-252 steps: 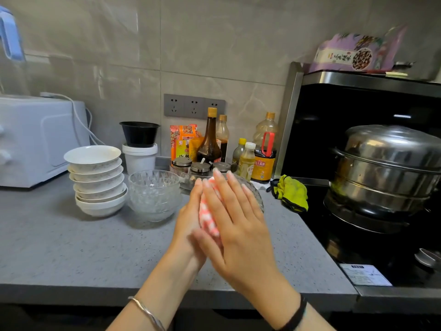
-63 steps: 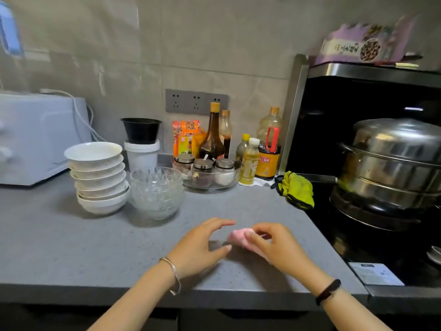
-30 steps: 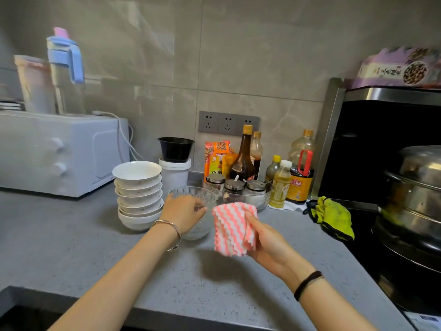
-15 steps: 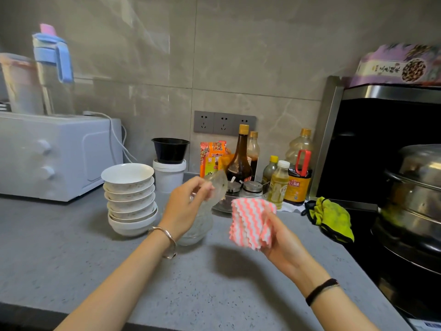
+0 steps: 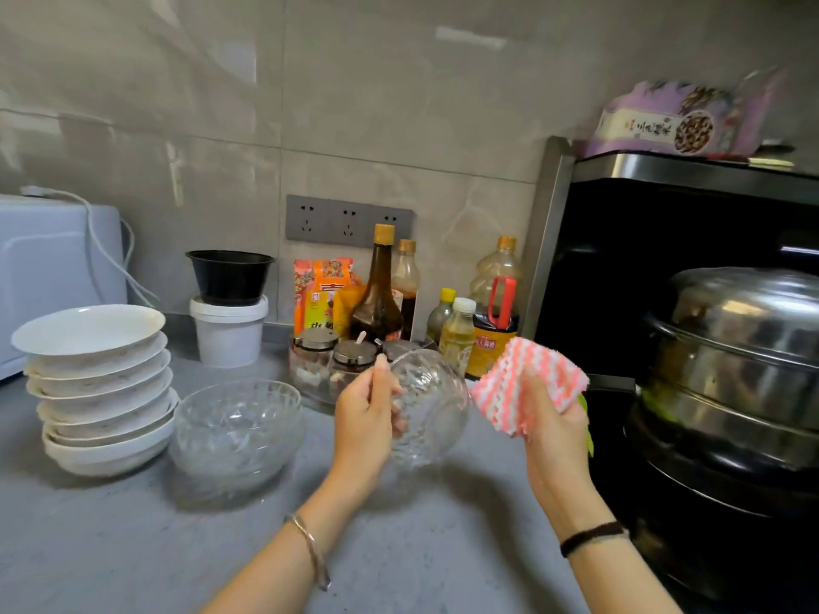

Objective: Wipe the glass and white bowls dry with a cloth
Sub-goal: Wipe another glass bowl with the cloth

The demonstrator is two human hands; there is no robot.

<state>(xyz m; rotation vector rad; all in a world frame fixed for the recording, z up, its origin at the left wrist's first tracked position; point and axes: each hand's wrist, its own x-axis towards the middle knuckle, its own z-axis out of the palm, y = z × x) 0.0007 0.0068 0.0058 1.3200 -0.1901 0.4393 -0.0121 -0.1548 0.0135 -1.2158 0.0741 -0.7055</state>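
My left hand [image 5: 365,421] grips a clear cut-glass bowl [image 5: 432,409] by its rim, lifted above the grey counter and tilted on its side. Just right of it my right hand [image 5: 551,429] holds a folded pink-and-white striped cloth [image 5: 527,381], close to the bowl but apart from it. A stack of glass bowls [image 5: 237,429] stands on the counter at the left. Beside that, further left, stands a stack of several white bowls [image 5: 95,385].
A tray of spice jars [image 5: 330,356] and sauce bottles [image 5: 376,294] line the wall behind the lifted bowl. A white tub topped by a black bowl [image 5: 229,303] stands at the back left, a white appliance [image 5: 48,268] far left. A steel steamer pot [image 5: 731,370] sits on the stove at right.
My left hand took one glass bowl off the stack, raised it and carried it right toward the cloth. My right hand picked the cloth up from the counter and lifted it.
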